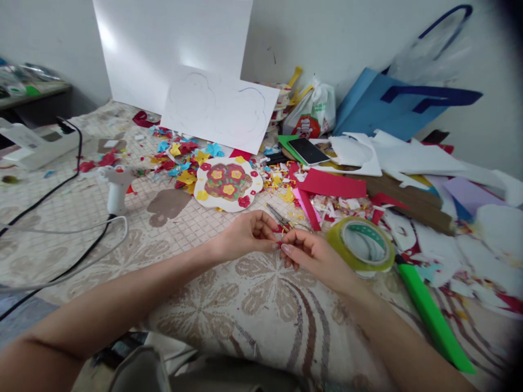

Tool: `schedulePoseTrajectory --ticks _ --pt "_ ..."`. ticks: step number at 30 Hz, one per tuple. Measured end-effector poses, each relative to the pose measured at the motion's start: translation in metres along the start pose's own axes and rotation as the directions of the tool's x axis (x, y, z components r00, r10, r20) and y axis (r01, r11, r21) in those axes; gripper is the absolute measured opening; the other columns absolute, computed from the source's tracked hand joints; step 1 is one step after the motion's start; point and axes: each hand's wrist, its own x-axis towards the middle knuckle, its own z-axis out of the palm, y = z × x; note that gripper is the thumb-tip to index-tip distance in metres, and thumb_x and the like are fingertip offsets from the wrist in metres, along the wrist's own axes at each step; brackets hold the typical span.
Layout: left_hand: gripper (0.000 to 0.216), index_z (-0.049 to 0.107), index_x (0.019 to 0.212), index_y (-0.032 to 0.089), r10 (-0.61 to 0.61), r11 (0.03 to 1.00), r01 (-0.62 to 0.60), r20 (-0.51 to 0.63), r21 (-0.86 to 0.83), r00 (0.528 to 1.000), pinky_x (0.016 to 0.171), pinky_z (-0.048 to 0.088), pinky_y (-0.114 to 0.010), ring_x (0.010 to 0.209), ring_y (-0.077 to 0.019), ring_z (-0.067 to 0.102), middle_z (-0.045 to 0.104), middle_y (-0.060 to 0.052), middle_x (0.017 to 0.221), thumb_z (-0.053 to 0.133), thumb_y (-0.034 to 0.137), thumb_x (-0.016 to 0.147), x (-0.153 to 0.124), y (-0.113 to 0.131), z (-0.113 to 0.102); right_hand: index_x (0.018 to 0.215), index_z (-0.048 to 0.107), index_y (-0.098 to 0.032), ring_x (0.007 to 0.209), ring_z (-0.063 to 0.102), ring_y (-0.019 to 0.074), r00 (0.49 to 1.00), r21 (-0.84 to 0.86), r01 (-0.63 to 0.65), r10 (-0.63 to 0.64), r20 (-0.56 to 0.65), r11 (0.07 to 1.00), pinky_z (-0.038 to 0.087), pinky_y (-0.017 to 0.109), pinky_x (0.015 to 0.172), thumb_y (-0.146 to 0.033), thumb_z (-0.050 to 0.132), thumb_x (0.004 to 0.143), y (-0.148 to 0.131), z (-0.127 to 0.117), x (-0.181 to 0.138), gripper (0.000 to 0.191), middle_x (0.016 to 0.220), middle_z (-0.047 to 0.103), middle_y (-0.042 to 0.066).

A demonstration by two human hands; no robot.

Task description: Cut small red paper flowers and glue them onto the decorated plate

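My left hand (pixel 245 234) and my right hand (pixel 312 255) meet over the patterned tablecloth (pixel 253 305), fingertips pinched together on a tiny red paper scrap (pixel 280 245). Both hands are closed in a pinch. Small scissors (pixel 279 216) lie just behind the fingers. A roll of clear tape (pixel 362 244) sits right beside my right hand. Farther back lies a white paper plate (pixel 227 183) decorated with red and yellow paper flowers.
A white glue gun (pixel 116 188) stands at the left with cables (pixel 61 234) trailing off. Coloured paper scraps (pixel 183 155), a red sheet (pixel 333 185), a phone (pixel 307 151), a green strip (pixel 433 316), white sheets (pixel 220 109) and a blue bag (pixel 392 103) crowd the back and right.
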Motion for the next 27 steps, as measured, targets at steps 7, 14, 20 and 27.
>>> schedulePoseTrajectory --ticks 7,14,20,27 --pt "0.031 0.051 0.087 0.012 0.012 1.000 -0.011 -0.021 0.020 1.000 0.063 0.046 -0.022 0.064 -0.0082 0.061 0.065 0.000 0.070 0.072 0.010 0.064 0.0008 0.0012 -0.0005 0.082 0.054 -0.019 0.059 0.055 0.0107 0.999 -0.008 0.031 -0.031 -0.005 0.999 0.042 0.024 0.056 -0.027 0.052 0.086 0.0012 -0.0004 -0.0006 0.009 0.067 0.058 -0.002" --pt "0.031 0.052 0.087 0.012 -0.026 0.999 0.027 -0.030 0.037 0.999 0.063 0.046 -0.023 0.065 -0.0093 0.061 0.065 -0.001 0.070 0.072 0.011 0.064 0.0020 0.0020 -0.0027 0.086 0.055 -0.019 0.064 0.061 0.0117 0.999 0.058 0.019 -0.021 0.031 0.998 0.044 0.024 0.056 -0.029 0.051 0.086 0.0006 -0.0027 0.0011 0.011 0.079 0.065 0.002" --pt "0.031 0.052 0.088 0.011 -0.028 0.999 0.029 -0.030 0.020 0.999 0.062 0.046 -0.022 0.065 -0.0094 0.061 0.065 -0.001 0.071 0.073 0.013 0.064 0.0023 0.0004 -0.0032 0.087 0.057 -0.018 0.062 0.060 0.0113 0.999 0.056 0.001 -0.004 0.044 0.998 0.044 0.024 0.054 -0.033 0.051 0.087 0.0018 -0.0034 0.0031 0.016 0.075 0.065 0.002" --pt "0.031 0.053 0.087 0.011 -0.025 1.000 0.026 -0.040 0.008 0.999 0.063 0.045 -0.022 0.065 -0.0092 0.061 0.064 -0.001 0.070 0.074 0.013 0.064 0.0026 0.0005 -0.0035 0.085 0.056 -0.018 0.063 0.062 0.0116 0.999 0.052 0.020 -0.022 0.042 0.998 0.045 0.024 0.055 -0.033 0.052 0.087 0.0042 -0.0023 0.0029 0.015 0.077 0.066 0.002"
